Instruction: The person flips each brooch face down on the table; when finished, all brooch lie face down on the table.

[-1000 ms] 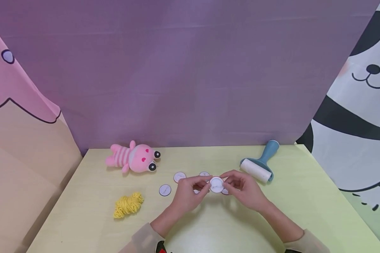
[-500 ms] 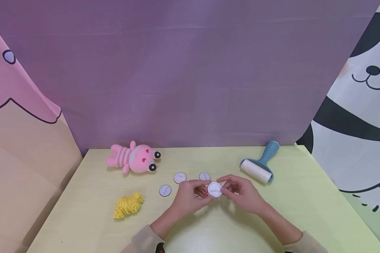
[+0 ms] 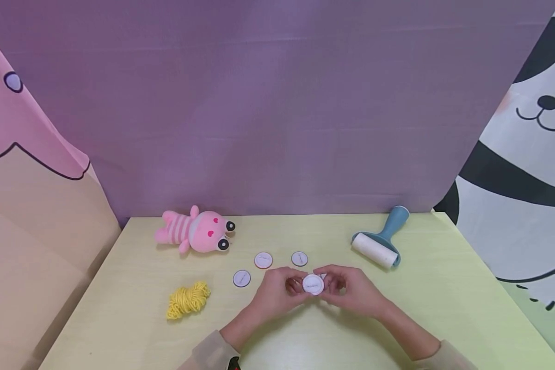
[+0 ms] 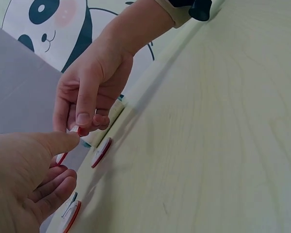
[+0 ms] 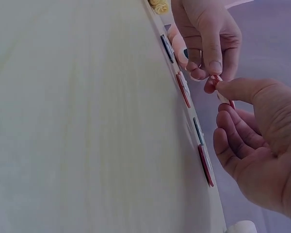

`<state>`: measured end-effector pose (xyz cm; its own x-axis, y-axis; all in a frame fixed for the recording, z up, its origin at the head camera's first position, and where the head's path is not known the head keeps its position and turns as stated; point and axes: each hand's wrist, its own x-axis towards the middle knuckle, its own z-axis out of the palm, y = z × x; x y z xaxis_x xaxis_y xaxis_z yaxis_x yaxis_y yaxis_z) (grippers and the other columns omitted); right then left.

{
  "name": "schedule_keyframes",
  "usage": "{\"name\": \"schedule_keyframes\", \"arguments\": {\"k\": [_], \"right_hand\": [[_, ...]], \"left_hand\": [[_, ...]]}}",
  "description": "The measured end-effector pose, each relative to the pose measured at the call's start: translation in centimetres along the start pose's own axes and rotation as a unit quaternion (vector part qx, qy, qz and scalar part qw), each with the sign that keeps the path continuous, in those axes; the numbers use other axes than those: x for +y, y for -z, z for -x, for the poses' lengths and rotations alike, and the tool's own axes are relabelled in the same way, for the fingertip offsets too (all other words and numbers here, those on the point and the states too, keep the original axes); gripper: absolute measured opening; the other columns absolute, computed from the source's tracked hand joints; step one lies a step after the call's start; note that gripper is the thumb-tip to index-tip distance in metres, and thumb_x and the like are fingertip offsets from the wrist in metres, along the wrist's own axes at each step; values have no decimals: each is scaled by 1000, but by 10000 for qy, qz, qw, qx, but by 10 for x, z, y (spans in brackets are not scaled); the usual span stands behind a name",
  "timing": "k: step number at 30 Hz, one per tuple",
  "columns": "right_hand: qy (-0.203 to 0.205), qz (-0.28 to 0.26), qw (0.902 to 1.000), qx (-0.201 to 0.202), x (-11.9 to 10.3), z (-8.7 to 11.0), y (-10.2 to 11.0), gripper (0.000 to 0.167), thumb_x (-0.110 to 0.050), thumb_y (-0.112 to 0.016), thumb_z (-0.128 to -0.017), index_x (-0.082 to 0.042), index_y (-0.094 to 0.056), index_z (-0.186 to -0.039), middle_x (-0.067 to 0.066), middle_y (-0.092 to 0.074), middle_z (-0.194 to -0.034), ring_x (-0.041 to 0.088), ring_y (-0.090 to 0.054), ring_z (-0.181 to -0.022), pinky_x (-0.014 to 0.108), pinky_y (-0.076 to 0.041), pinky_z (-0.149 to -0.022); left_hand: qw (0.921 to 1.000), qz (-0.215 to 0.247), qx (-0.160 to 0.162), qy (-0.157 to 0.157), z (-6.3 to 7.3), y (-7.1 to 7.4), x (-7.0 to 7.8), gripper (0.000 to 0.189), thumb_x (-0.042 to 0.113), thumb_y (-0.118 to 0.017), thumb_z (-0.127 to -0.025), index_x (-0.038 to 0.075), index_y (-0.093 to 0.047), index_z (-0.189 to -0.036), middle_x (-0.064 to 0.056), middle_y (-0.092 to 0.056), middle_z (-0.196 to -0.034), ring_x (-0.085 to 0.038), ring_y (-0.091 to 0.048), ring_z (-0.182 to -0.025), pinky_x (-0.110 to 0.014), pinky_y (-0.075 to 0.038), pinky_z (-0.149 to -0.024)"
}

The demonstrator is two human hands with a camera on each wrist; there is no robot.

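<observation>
A round pin-back button badge (image 3: 313,284), its white back and pin facing up, is held just above the table between both hands. My left hand (image 3: 277,292) pinches its left edge with thumb and fingers. Its right edge is pinched by my right hand (image 3: 355,291). Seen edge-on in the right wrist view, the badge (image 5: 225,99) shows a red rim. More badges lie pin side up beyond the hands: one at the left (image 3: 241,278), a red-rimmed one (image 3: 263,260) and one behind the fingers (image 3: 299,258). Another badge (image 4: 101,152) is mostly hidden by my right hand in the head view.
A pink striped plush toy (image 3: 194,230) with big eyes lies at the back left. In front of it is a bundle of yellow cord (image 3: 187,300). A blue-handled lint roller (image 3: 375,248) lies at the back right. A purple cloth (image 3: 277,113) hangs behind the table.
Both hands have come slightly nearer to my body with the badge. My right fingers have shifted along its edge. The plush, cord, roller and visible loose badges have stayed put.
</observation>
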<state>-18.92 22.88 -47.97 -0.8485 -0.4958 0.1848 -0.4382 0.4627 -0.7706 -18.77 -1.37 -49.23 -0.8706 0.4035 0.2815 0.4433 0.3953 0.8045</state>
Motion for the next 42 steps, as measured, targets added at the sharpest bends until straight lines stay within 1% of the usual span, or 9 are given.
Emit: {"name": "schedule_keyframes", "arguments": {"k": [6,9,13,17,22,27,30,35,42], "right_hand": [[28,200,9996,-182,0,2,-3,41,-15,-88,-88,-8,-73,-125,-7,-68,-84,0,-59,-71,20,-54,-63],[220,393,9986,-267,-1,3,-4,39,-14,-87,-88,-6,-73,-124,-6,-68,-86,2,-59,-72,20,-54,-64],[564,625,9963,-193,-1,3,-5,35,-12,-88,-87,-9,-75,-120,-1,-68,-88,11,-62,-75,21,-54,-67],[708,736,9947,-117,-1,3,-7,33,-11,-89,-86,-12,-76,-116,-1,-67,-89,15,-61,-77,22,-52,-68],[610,747,9951,-217,-2,4,-9,31,-12,-88,-88,-11,-75,-116,-2,-65,-92,14,-59,-78,20,-51,-69],[482,896,9944,-281,-4,4,-9,30,-14,-87,-89,-10,-75,-117,0,-63,-90,12,-57,-77,19,-49,-68],[434,1003,9936,-288,-4,4,-11,30,-14,-87,-88,-11,-76,-116,-2,-63,-91,9,-56,-78,19,-49,-69],[309,1193,9920,-291,-3,4,-15,30,-17,-89,-87,-13,-77,-115,-6,-64,-93,6,-53,-78,19,-47,-71],[259,1273,9913,-191,-8,2,-17,31,-15,-89,-86,-10,-77,-114,-5,-67,-94,6,-53,-76,18,-46,-69]], "left_hand": [[9995,-74,-164,256,4,-4,-1,32,12,-90,-84,4,-81,-114,-3,-73,-88,0,-63,-72,-15,-57,-69],[9991,-90,-256,316,5,-6,-2,30,12,-89,-85,4,-81,-114,-3,-72,-86,0,-61,-71,-14,-56,-67],[9988,-237,-336,273,6,-9,-2,29,13,-88,-86,5,-82,-113,-2,-71,-84,2,-58,-69,-13,-54,-66],[9978,-469,-440,136,6,-10,-1,26,13,-89,-86,10,-83,-111,-2,-68,-81,0,-56,-69,-12,-51,-65],[9955,-791,-521,1,5,-11,1,23,13,-88,-86,10,-83,-108,-3,-67,-78,-2,-54,-69,-10,-46,-64],[9917,-1137,-600,-23,4,-12,5,17,14,-88,-86,11,-82,-103,-4,-66,-75,-2,-49,-70,-10,-41,-64],[9893,-1322,-616,30,4,-12,7,18,15,-89,-86,12,-82,-102,-2,-65,-75,-2,-47,-71,-11,-40,-65],[9852,-1601,-594,147,7,-11,10,23,19,-92,-84,9,-83,-103,3,-59,-76,0,-41,-74,-12,-39,-66],[9851,-1623,-543,153,6,-10,10,23,18,-92,-83,7,-84,-101,0,-60,-74,-1,-40,-73,-13,-37,-64]]}}
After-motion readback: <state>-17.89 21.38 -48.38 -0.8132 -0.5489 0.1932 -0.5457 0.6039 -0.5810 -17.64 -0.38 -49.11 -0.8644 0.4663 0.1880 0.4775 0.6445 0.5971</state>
